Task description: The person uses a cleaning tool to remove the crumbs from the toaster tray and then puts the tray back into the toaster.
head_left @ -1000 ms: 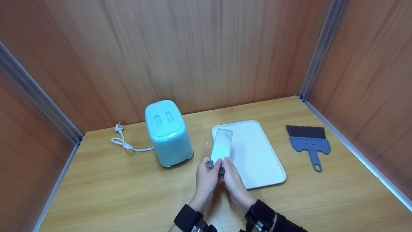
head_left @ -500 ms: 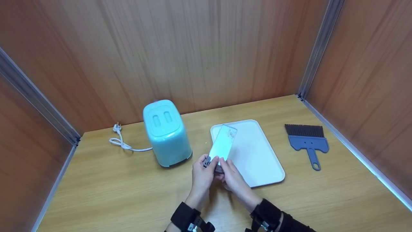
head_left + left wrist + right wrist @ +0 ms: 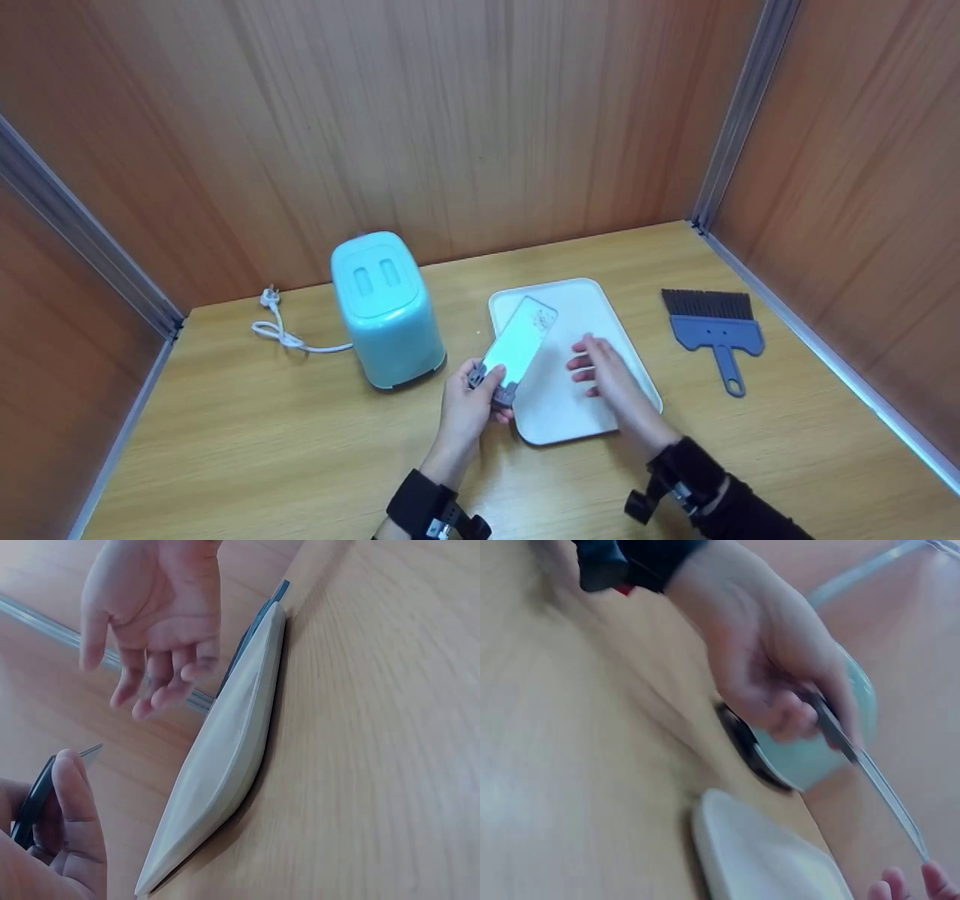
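Note:
My left hand grips the dark grey end of a slim, shiny crumb tray, thumb on top. Small specks show at its far end. The crumb tray slants up and right above a white serving tray. Apart from it, my right hand hovers over the serving tray's right half. In the left wrist view the right hand has loose, slightly bent fingers holding nothing. The right wrist view has the crumb tray edge-on, its grey end between the left thumb and fingers.
A light blue toaster with a closed lid stands at left. Its white cord and plug lie beside it by the back wall. A blue brush with dark bristles lies at right. Wooden panels enclose the table.
My right hand has let go of the crumb tray and moved right, over the serving tray. The left hand keeps its hold, and the crumb tray has tilted further to the right.

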